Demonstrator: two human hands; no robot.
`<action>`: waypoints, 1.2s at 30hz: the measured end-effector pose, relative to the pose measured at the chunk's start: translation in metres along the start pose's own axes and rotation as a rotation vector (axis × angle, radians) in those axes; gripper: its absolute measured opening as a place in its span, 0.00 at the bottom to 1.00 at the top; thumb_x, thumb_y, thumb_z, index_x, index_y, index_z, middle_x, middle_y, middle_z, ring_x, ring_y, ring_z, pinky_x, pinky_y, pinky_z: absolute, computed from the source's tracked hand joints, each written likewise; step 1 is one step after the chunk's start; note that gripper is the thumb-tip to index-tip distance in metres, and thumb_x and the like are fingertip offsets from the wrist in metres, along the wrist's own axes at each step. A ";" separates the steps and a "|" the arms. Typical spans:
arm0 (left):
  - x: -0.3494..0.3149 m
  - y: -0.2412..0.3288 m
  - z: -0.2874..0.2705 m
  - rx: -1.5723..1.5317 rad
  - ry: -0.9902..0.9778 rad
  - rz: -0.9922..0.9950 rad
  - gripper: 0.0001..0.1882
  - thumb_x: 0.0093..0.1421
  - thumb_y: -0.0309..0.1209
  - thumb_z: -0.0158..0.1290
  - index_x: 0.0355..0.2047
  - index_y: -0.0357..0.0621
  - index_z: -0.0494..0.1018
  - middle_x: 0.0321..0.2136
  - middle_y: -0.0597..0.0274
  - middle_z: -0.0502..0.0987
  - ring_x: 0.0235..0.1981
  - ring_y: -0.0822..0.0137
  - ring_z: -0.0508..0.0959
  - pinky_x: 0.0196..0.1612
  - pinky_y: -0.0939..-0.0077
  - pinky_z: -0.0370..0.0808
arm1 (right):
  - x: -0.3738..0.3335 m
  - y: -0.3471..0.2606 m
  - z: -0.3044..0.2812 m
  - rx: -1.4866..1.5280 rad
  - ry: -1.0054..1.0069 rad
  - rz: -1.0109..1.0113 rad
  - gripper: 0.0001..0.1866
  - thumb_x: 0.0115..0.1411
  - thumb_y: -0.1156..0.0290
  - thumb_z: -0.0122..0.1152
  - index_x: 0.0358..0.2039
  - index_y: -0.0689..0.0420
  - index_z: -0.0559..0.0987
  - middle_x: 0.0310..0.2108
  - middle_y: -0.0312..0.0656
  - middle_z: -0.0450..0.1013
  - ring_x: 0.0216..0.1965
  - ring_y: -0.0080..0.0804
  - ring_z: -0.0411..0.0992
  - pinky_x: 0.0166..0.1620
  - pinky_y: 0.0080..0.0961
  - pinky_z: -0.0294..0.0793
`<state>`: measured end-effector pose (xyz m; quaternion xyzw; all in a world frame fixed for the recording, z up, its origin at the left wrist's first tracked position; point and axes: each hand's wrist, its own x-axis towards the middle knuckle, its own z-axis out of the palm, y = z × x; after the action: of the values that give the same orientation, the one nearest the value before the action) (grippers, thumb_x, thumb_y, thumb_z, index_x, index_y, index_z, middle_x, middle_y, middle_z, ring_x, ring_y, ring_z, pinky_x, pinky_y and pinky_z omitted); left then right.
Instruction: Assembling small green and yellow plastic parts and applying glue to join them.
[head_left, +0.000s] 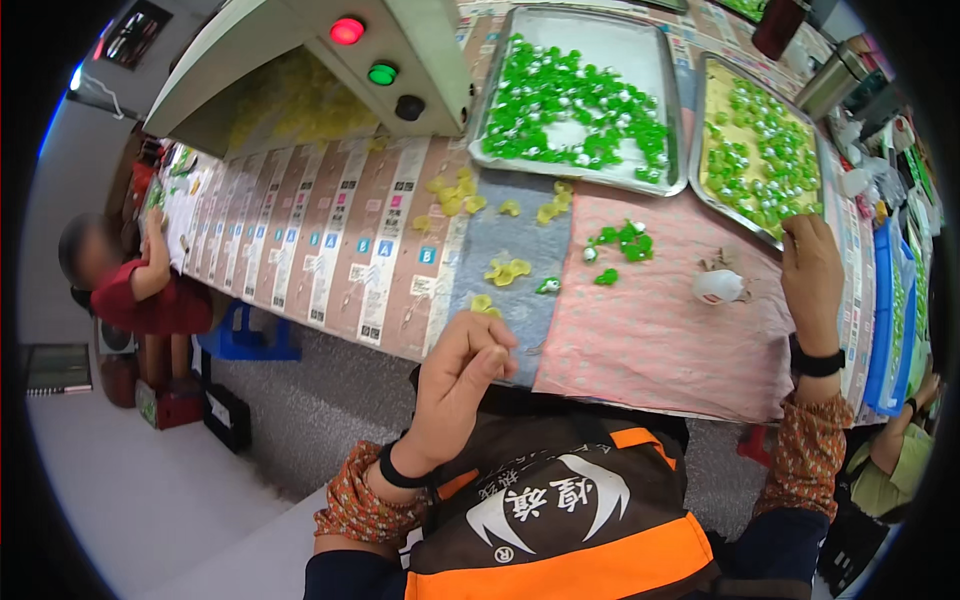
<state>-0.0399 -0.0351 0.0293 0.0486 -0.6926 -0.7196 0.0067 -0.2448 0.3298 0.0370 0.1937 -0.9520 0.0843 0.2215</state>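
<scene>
Our left hand (pixel 465 375) is over the near edge of the tabletop (pixel 310 245), fingers curled together; our right hand (pixel 812 275) is by the near corner of the right tray (pixel 696 140), fingers bent inward. We cannot tell whether either holds anything. Small green pieces (pixel 637 245) lie loose on the pink cloth (pixel 650 330). They look light and perhaps flexible, best pinched at their edges. We have room nearer us; tray rims bound the far side.

Left grip (pixel 462 375), right grip (pixel 814 268): any contents hidden. Red-sleeved person (pixel 150 300): face (pixel 92 248) blurred. Machine (pixel 427 60) cut off at top edge.
</scene>
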 end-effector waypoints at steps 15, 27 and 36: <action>0.052 0.022 -0.032 0.770 0.129 0.137 0.07 0.64 0.24 0.52 0.42 0.42 0.77 0.34 0.65 0.76 0.35 0.71 0.73 0.39 0.78 0.71 | -0.045 -0.065 -0.010 0.857 -0.456 0.278 0.22 0.58 0.76 0.59 0.54 0.57 0.71 0.45 0.35 0.71 0.43 0.22 0.69 0.45 0.21 0.68; 0.088 0.007 -0.005 1.434 -0.034 0.387 0.06 0.57 0.31 0.59 0.32 0.46 0.73 0.31 0.61 0.74 0.37 0.56 0.75 0.37 0.62 0.74 | -0.049 -0.111 -0.052 1.320 -0.434 0.466 0.14 0.59 0.76 0.58 0.46 0.59 0.72 0.43 0.38 0.74 0.41 0.21 0.71 0.45 0.20 0.70; 0.088 0.012 -0.001 1.207 0.028 0.395 0.06 0.62 0.30 0.55 0.33 0.44 0.70 0.30 0.57 0.77 0.35 0.53 0.78 0.36 0.60 0.74 | -0.056 -0.137 -0.049 1.410 -0.520 0.360 0.14 0.58 0.77 0.57 0.45 0.58 0.69 0.39 0.37 0.74 0.38 0.19 0.69 0.43 0.21 0.68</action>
<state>-0.1282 -0.0432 0.0363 -0.0753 -0.9722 -0.1868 0.1198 -0.1242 0.2357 0.0653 0.1446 -0.7114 0.6573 -0.2023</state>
